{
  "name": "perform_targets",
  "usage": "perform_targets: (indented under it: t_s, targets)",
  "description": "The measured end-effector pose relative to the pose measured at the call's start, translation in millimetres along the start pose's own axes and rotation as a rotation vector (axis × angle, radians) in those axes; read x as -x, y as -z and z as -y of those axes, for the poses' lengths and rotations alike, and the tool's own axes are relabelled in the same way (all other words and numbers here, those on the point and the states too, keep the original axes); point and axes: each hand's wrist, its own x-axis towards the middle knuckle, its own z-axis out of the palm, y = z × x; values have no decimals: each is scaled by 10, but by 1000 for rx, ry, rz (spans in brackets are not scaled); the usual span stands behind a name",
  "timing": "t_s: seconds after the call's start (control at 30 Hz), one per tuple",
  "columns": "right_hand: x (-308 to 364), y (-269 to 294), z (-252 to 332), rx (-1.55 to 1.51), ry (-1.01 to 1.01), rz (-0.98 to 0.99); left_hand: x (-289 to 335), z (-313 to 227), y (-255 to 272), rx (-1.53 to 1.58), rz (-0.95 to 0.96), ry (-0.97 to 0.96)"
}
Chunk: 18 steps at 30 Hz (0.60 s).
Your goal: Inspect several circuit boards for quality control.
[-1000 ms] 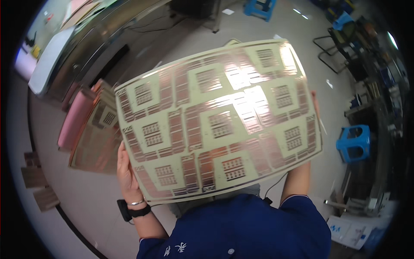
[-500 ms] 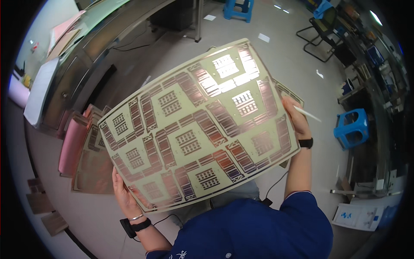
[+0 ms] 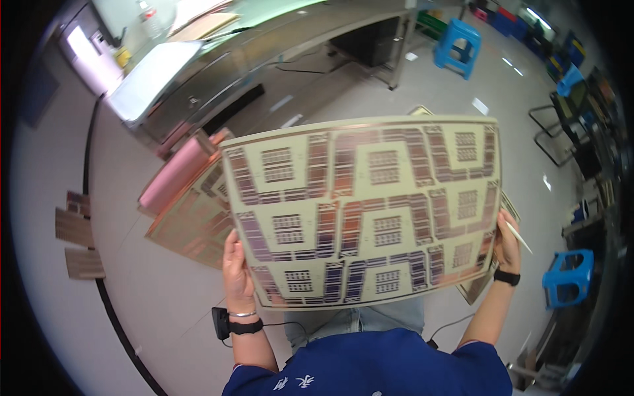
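Left hand: the left hand (image 3: 236, 267) grips the lower left edge of the patterned sheet (image 3: 366, 211), fingers closed around the edge; a black band and a thin bracelet sit on that wrist.
Right hand: the right hand (image 3: 507, 237) is closed on the sheet's right edge and also holds a thin pale stick (image 3: 519, 236) that points out to the right; a dark watch is on the wrist.
Sheet: a large, thin, pale yellow panel with coppery-purple zigzag tracks and small gridded blocks, held up in the air in front of the person's chest, nearly flat to the camera and slightly bowed.
Body: blue top at the bottom of the view, light trousers just below the sheet.
Floor: pale, smooth and glossy, with a dark curved line running across its left part.
Stack: more patterned sheets (image 3: 191, 221) lie on the floor just behind the held sheet's left side, with a pink roll (image 3: 175, 175) beside them.
Scraps: small brown pieces (image 3: 76, 234) lie well apart to the left.
Right side: a blue stool (image 3: 566, 277) stands near the right hand; black chair frames are farther back.
Far room: a long metal workbench (image 3: 264, 63) spans the top, with a pale board (image 3: 148, 86) on its left end and another blue stool (image 3: 457, 43) beyond it.
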Motion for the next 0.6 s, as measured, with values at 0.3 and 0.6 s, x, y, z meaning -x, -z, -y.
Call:
perform_targets:
  t_s: [0.3, 0.6]
  targets:
    - [-31, -100, -215, 5, 31, -251, 28, -141, -115, 51, 84, 18]
    - [-3, -122, 181, 4, 324, -85, -51, -388, -276, -82, 136, -321]
